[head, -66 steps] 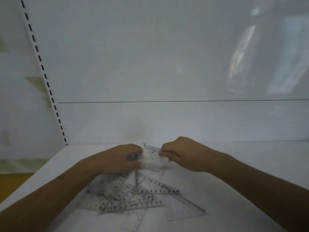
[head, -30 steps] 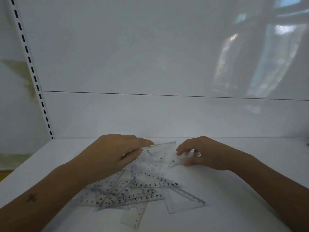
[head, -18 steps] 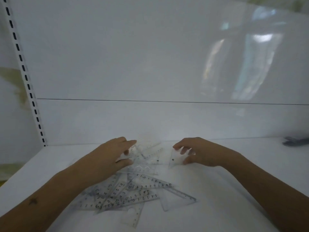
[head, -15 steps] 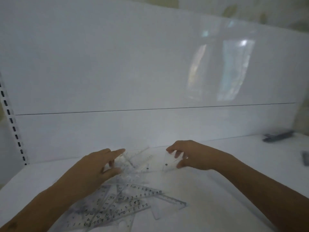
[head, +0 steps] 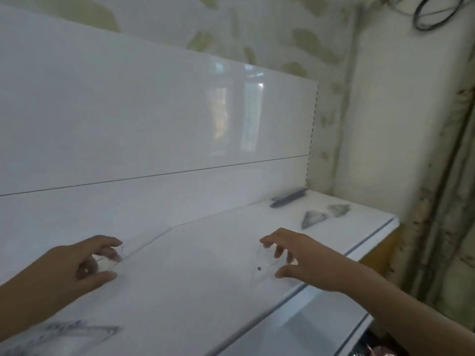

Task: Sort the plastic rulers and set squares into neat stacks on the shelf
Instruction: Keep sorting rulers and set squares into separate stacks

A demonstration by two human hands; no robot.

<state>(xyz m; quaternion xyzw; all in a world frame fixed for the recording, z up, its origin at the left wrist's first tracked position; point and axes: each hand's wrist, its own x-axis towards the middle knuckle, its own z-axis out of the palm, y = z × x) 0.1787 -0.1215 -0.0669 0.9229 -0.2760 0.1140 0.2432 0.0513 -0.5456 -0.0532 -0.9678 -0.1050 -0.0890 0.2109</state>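
Nearest to you, at the front left corner of the white shelf (head: 195, 299), lies a blurred pile of clear rulers (head: 74, 331) with dark printed scales; which way they point cannot be told. Your left hand (head: 84, 263) hovers just above the glossy surface near the left end, fingers curled around a small clear piece (head: 108, 260) too blurred to name. Your right hand (head: 295, 255) pinches a transparent set square (head: 262, 265) between thumb and fingertips near the shelf's front edge; it is thin, almost invisible, with one dark dot, and its point tips down toward the shelf. Farther on, toward the right end, two small stacks of triangular set squares (head: 312, 218) lie flat side by side. Against the back panel sits a grey stack of long rulers (head: 288, 198), its long axis running along the back edge.
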